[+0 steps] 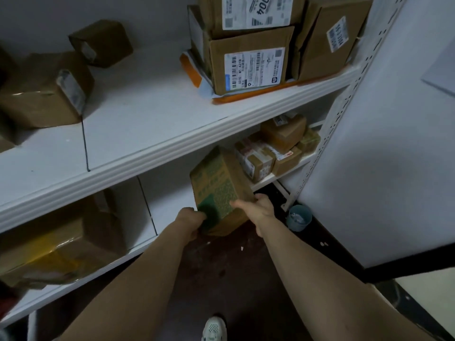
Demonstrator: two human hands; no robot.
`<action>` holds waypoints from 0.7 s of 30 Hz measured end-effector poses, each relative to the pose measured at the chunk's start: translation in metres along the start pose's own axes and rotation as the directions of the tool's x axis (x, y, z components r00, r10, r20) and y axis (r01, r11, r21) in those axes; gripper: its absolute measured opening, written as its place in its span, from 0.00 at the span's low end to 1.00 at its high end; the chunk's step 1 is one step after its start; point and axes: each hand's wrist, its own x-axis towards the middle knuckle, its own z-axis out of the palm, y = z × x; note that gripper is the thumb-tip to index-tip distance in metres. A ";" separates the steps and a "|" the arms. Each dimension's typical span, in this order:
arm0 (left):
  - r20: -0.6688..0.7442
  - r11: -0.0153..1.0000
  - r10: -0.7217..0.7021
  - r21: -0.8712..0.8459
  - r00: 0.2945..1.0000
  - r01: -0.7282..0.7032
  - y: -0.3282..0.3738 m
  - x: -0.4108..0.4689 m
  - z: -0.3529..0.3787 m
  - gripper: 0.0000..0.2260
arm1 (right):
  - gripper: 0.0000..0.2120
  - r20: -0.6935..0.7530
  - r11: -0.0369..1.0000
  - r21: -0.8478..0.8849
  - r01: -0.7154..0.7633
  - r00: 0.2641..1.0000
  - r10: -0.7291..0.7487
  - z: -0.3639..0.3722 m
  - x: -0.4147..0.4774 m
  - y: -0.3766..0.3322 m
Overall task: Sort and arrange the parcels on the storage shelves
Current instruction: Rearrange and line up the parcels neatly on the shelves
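Note:
A brown carton with green print (218,187) hangs tilted at the front edge of the lower shelf (172,193). My left hand (190,221) grips its near left corner. My right hand (258,209) holds its right side, thumb lying on the printed face. Further in on the lower shelf lies a cluster of small parcels (275,148). On the upper shelf (152,124) stand labelled cartons (251,67) at the right and brown boxes (46,89) at the left.
A large taped box (64,239) fills the lower shelf's left part. A white perforated upright (344,119) and a white panel (394,143) bound the right side. A small grey bin (298,217) stands on the dark floor. My shoe (214,329) shows below.

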 end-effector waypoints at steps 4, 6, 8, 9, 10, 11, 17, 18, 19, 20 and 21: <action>0.017 0.999 0.038 -0.015 0.999 -0.037 0.018 0.033 0.003 0.06 | 0.45 -0.110 0.942 -0.304 0.144 0.977 -0.184 0.018 0.028 -0.008; 0.049 0.998 0.044 -0.045 0.998 -0.041 0.028 0.044 0.008 0.10 | 0.46 -0.107 0.901 -0.393 0.185 0.964 -0.244 0.026 0.040 -0.008; 0.085 0.995 0.054 -0.088 0.995 -0.046 0.035 0.056 0.013 0.11 | 0.46 -0.098 0.869 -0.447 0.212 0.954 -0.283 0.032 0.051 -0.006; 0.101 0.993 0.059 -0.108 0.993 -0.048 0.039 0.060 0.016 0.09 | 0.46 -0.099 0.856 -0.468 0.219 0.950 -0.297 0.035 0.055 -0.005; 0.116 0.991 0.070 -0.125 0.991 -0.055 0.042 0.065 0.019 0.07 | 0.46 -0.101 0.850 -0.479 0.219 0.948 -0.301 0.037 0.060 -0.003; 0.132 0.987 0.090 -0.145 0.987 -0.070 0.046 0.065 0.022 0.06 | 0.46 -0.110 0.848 -0.485 0.213 0.947 -0.301 0.039 0.065 -0.002; 0.201 0.978 0.182 -0.134 0.962 -0.157 0.057 0.094 0.032 0.19 | 0.43 -0.176 0.869 -0.449 0.209 0.933 -0.315 0.042 0.085 -0.006; 0.197 0.980 0.179 -0.126 0.964 -0.156 0.058 0.098 0.033 0.19 | 0.42 -0.173 0.879 -0.429 0.209 0.936 -0.307 0.039 0.088 -0.009; 0.180 0.980 0.177 -0.120 0.968 -0.157 0.059 0.103 0.035 0.18 | 0.40 -0.174 0.896 -0.394 0.203 0.941 -0.290 0.036 0.091 -0.011; 0.144 0.984 0.160 -0.101 0.977 -0.146 0.060 0.105 0.035 0.19 | 0.37 -0.169 0.923 -0.333 0.192 0.951 -0.259 0.032 0.093 -0.013; 0.084 0.988 0.143 -0.079 0.986 -0.136 0.059 0.109 0.035 0.19 | 0.33 -0.155 0.949 -0.258 0.180 0.962 -0.225 0.030 0.094 -0.015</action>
